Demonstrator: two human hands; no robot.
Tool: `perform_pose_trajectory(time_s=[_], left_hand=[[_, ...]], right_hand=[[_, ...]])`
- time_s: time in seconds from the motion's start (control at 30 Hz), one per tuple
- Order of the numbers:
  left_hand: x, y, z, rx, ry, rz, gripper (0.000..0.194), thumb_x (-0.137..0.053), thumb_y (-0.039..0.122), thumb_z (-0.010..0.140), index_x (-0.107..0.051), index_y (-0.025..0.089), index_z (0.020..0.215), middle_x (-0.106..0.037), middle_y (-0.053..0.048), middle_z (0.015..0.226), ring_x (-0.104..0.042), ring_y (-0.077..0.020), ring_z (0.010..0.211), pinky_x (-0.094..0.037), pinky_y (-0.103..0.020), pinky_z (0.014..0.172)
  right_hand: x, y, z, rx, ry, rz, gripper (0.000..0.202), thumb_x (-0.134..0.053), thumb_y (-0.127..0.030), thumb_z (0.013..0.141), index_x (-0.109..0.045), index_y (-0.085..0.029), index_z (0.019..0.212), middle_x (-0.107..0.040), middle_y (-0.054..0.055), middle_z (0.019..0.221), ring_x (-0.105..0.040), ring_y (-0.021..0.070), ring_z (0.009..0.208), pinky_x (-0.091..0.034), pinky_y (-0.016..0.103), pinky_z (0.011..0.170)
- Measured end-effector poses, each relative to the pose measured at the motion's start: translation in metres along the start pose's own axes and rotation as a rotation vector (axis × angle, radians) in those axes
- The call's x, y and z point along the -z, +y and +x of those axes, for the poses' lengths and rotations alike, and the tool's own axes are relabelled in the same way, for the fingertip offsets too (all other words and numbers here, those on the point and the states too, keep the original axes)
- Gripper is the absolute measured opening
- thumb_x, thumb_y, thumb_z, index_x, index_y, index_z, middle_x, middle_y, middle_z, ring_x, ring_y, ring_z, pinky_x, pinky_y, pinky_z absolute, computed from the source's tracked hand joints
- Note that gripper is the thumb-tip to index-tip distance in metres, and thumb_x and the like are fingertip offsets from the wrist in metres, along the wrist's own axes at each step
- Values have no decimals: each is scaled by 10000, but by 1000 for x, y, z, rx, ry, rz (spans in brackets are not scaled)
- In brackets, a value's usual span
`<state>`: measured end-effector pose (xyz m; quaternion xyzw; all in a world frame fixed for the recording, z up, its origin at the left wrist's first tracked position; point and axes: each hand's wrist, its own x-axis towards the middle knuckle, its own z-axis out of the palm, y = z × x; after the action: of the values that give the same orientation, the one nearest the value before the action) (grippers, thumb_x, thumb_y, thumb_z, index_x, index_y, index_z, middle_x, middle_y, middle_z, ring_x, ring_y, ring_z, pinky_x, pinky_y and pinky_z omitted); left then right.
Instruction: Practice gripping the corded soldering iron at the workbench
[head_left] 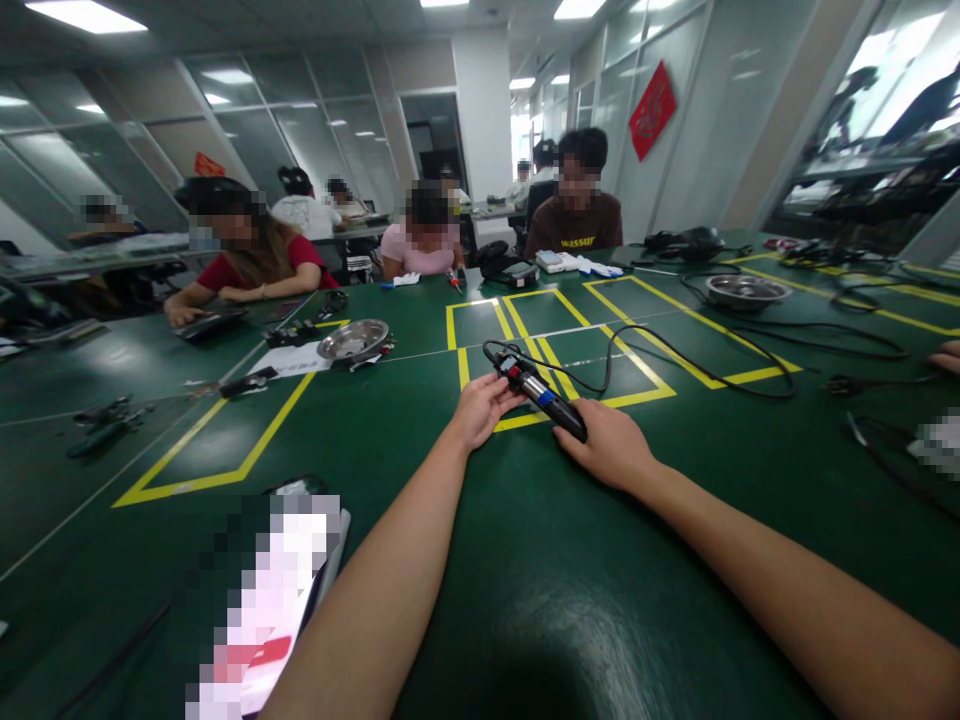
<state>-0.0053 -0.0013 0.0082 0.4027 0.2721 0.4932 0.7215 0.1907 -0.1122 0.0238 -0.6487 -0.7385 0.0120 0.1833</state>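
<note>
A black and silver handheld tool (537, 388) with a blue band and a small red part is held above the green table. My right hand (609, 442) is closed round its black handle at the near end. At the tool's far end is my left hand (486, 408), its fingers curled up against the tool's underside and partly hidden by it. From that far end a thin black cable (609, 350) loops off to the right across the yellow tape outlines.
On the green table (420, 620) are a metal bowl (355, 340) at the left, another metal bowl (747, 290) at the right, black cables, and a pixelated device (277, 600) beside my left forearm. Several people sit across the table.
</note>
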Motion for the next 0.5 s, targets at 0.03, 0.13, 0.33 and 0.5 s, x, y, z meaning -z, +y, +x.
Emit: perform_pose_trajectory(time_s=[0.03,0.13,0.33,0.5], left_hand=[[0,0,0,-1,3,0,163,-596,77,860,-666,69,1007,-734,-172,1057,-718,-254,976,-502,-495,1014],[0,0,0,0,19,-8,143,-598,73,857,-660,67,986,-738,-171,1028,-724,-254,953,-510,-504,1002],[-1,0,2,-27,103,-61,96,-625,89,860,-645,80,953,-742,-148,960,-733,-235,896,-519,-514,988],[4,0,6,-79,163,-108,102,-652,110,860,-652,88,960,-746,-137,953,-735,-223,871,-526,-513,979]], right_hand=[[0,0,0,1,4,4,390,-526,-473,937,-618,-170,1164,-688,115,1037,-668,268,939,-468,332,774],[0,1,-1,0,6,17,401,-536,-477,931,-621,-169,1173,-672,117,1053,-664,262,931,-473,335,786],[3,6,-1,35,4,69,621,-607,-569,870,-538,-158,1331,-631,140,1150,-645,282,1019,-482,360,872],[5,10,0,7,-15,55,733,-691,-563,803,-491,-166,1385,-595,160,1231,-645,300,1023,-492,376,861]])
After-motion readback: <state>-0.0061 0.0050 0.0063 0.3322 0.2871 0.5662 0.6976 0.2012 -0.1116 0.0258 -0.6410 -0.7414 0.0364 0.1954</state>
